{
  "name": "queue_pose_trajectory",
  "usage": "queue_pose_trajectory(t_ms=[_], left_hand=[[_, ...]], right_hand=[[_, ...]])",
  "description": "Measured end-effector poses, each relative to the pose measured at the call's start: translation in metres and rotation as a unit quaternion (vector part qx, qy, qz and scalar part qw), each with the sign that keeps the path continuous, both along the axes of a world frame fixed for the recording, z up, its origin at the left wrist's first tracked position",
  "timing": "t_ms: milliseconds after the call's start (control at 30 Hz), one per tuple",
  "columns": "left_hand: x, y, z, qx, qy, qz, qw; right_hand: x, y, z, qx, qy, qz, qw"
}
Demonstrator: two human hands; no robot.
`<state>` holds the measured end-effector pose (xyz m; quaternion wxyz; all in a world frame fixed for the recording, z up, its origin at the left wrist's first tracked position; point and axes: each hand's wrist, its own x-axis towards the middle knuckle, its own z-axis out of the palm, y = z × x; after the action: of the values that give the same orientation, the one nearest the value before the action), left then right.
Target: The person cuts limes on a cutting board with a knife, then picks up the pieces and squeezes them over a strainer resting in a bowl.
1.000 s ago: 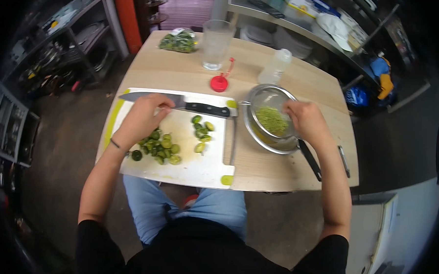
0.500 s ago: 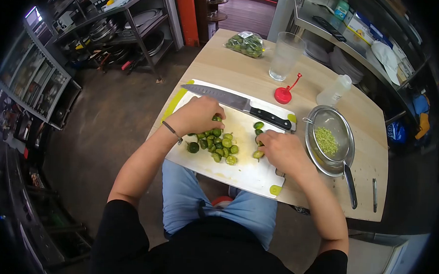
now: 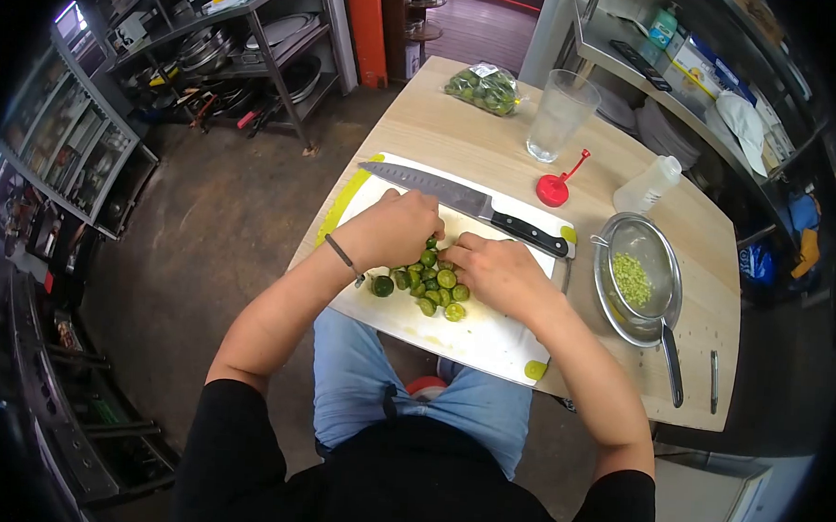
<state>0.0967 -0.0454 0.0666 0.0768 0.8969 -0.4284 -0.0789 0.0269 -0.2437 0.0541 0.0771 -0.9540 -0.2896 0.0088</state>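
A pile of small green limes, several cut open, lies on the white cutting board with lime-green corners. My left hand, a dark band on its wrist, is at the pile's far edge. Its fingers are curled down and pinch a small lime at the fingertips. Coming in from the right, my right hand has its fingers bent together against the pile's right side; the limes beneath them are mostly hidden. A chef's knife with a black handle lies along the board's far edge.
Right of the board, a strainer with pale green bits rests over a metal bowl. Farther back stand a glass, a red squeeze-bottle cap, a bottle and a bag of limes. A pen lies at the right edge.
My right hand has moved left across the board to the pile, and the loose limes on the right are no longer there. My left hand stays over the pile. The view has shifted slightly.
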Motion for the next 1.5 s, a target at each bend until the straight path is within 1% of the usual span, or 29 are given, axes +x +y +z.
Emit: queue_pose_trajectory(t_ms=[67, 200, 267, 300, 367, 400, 467, 500, 533, 567, 600, 633, 700, 733, 800, 867, 933, 967, 1000, 1067, 1100, 1133, 1200, 1267, 1300, 1367, 1467, 1500], left_hand=[[-0.001, -0.002, 0.001, 0.003, 0.012, 0.024, 1.000], [0.007, 0.000, 0.002, -0.013, 0.024, 0.016, 1.000], [0.010, 0.001, 0.003, -0.101, 0.102, 0.041, 0.989], [0.009, 0.002, 0.004, -0.100, 0.101, 0.039, 0.989], [0.004, 0.003, 0.008, -0.247, 0.131, 0.026, 0.960], [0.001, 0.001, 0.008, -0.246, 0.130, 0.024, 0.960], [-0.007, -0.003, 0.005, -0.368, 0.272, 0.081, 0.886], [-0.009, -0.006, 0.002, -0.368, 0.272, 0.077, 0.886], [-0.010, -0.010, -0.002, -0.431, 0.345, 0.081, 0.830], [-0.012, -0.016, -0.004, -0.487, 0.415, 0.084, 0.764], [-0.015, -0.022, -0.004, -0.485, 0.418, 0.078, 0.764], [-0.018, -0.030, -0.004, -0.520, 0.443, 0.076, 0.726], [-0.024, -0.047, -0.002, -0.573, 0.498, 0.056, 0.648], [-0.027, -0.055, 0.001, -0.570, 0.502, 0.048, 0.648], [-0.033, -0.073, 0.009, -0.556, 0.576, 0.036, 0.598], [-0.038, -0.093, 0.015, -0.549, 0.590, 0.021, 0.592], [-0.046, -0.115, 0.025, -0.555, 0.569, 0.018, 0.606], [-0.048, -0.126, 0.029, -0.552, 0.564, 0.015, 0.614], [-0.049, -0.139, 0.033, -0.552, 0.568, 0.006, 0.610], [-0.051, -0.164, 0.041, -0.542, 0.547, 0.005, 0.638], [-0.055, -0.174, 0.048, -0.542, 0.531, -0.003, 0.651], [-0.058, -0.185, 0.051, -0.544, 0.532, -0.012, 0.649], [-0.063, -0.206, 0.058, -0.537, 0.506, -0.023, 0.675], [-0.065, -0.225, 0.056, -0.534, 0.500, -0.046, 0.680], [-0.067, -0.234, 0.057, -0.525, 0.490, -0.055, 0.693], [-0.071, -0.247, 0.057, -0.506, 0.470, -0.055, 0.721], [-0.071, -0.259, 0.052, -0.489, 0.461, -0.058, 0.738], [-0.072, -0.261, 0.051, -0.487, 0.458, -0.058, 0.742]], right_hand=[[0.002, -0.004, -0.003, 0.055, -0.026, 0.021, 0.998], [0.007, -0.010, -0.008, 0.062, -0.005, 0.020, 0.998], [0.009, -0.014, -0.015, 0.160, -0.012, 0.017, 0.987], [0.008, -0.016, -0.009, 0.161, -0.014, 0.015, 0.987], [0.003, -0.018, 0.014, 0.236, 0.087, -0.066, 0.966], [0.001, -0.019, 0.022, 0.237, 0.085, -0.068, 0.965], [-0.005, -0.025, 0.032, 0.336, 0.172, -0.151, 0.914], [-0.007, -0.029, 0.033, 0.384, 0.204, -0.162, 0.886], [-0.009, -0.032, 0.032, 0.384, 0.200, -0.166, 0.886], [-0.010, -0.036, 0.028, 0.467, 0.200, -0.145, 0.849], [-0.013, -0.039, 0.027, 0.546, 0.197, -0.123, 0.805], [-0.017, -0.042, 0.030, 0.557, 0.178, -0.110, 0.804], [-0.026, -0.052, 0.041, 0.556, 0.157, -0.129, 0.806], [-0.030, -0.057, 0.046, 0.554, 0.141, -0.141, 0.808], [-0.038, -0.071, 0.051, 0.564, 0.112, -0.154, 0.803], [-0.044, -0.090, 0.054, 0.530, 0.061, -0.143, 0.833], [-0.054, -0.106, 0.062, 0.529, 0.046, -0.166, 0.831], [-0.058, -0.115, 0.063, 0.532, 0.018, -0.173, 0.829], [-0.061, -0.124, 0.066, 0.534, -0.010, -0.179, 0.827], [-0.072, -0.140, 0.075, 0.523, -0.036, -0.182, 0.832], [-0.079, -0.147, 0.082, 0.494, -0.049, -0.231, 0.837], [-0.086, -0.153, 0.089, 0.464, -0.063, -0.279, 0.838], [-0.096, -0.165, 0.096, 0.447, -0.077, -0.301, 0.839], [-0.106, -0.177, 0.099, 0.370, -0.126, -0.323, 0.862], [-0.110, -0.181, 0.102, 0.352, -0.136, -0.332, 0.865], [-0.115, -0.190, 0.099, 0.357, -0.141, -0.331, 0.862], [-0.119, -0.203, 0.089, 0.373, -0.133, -0.323, 0.860], [-0.121, -0.205, 0.088, 0.392, -0.096, -0.338, 0.850]])
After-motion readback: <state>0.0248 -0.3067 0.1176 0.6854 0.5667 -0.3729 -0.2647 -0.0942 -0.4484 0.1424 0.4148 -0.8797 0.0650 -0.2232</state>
